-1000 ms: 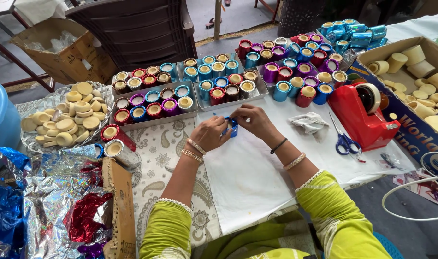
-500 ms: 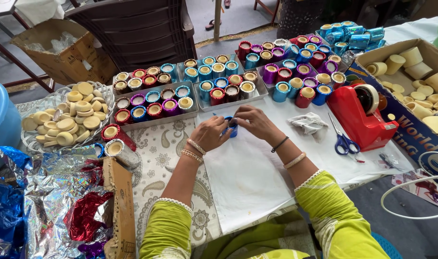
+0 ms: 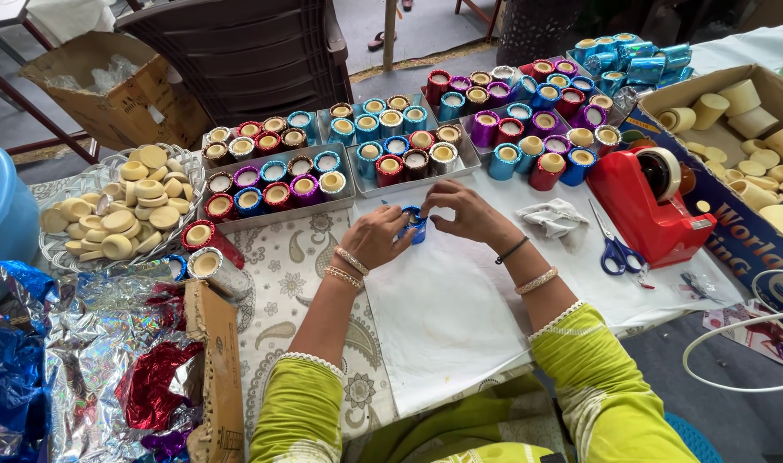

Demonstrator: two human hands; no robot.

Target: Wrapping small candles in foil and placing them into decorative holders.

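Head view, looking down over my own forearms in lime-green sleeves: I have both hands together at the middle of the table, over a white sheet (image 3: 443, 317) spread on the patterned cloth. My left hand (image 3: 377, 237) and my right hand (image 3: 462, 212) are both pinched on a small candle cup in blue foil (image 3: 414, 221), fingers curled around it from either side, the cup resting low on the sheet or just above it; I cannot tell which.

Just beyond my hands sit metal trays (image 3: 276, 219) packed with foil-wrapped candle cups in red, blue, purple and teal, wax showing at their tops. Further right is another tray (image 3: 529, 116) of the same, with loose cups standing at its near edge.

To my right a red tape dispenser (image 3: 653, 206) stands on the sheet, with blue-handled scissors (image 3: 613, 249) lying just beside it and a crumpled white scrap (image 3: 553, 219) between the scissors and my right hand. A cardboard box (image 3: 734, 219) of unwrapped cream candles sits at the far right.

To my left a clear dish (image 3: 57, 253) holds bare wax discs, and crumpled silver, blue and red foil sheets (image 3: 83, 351) lie at the near-left corner.
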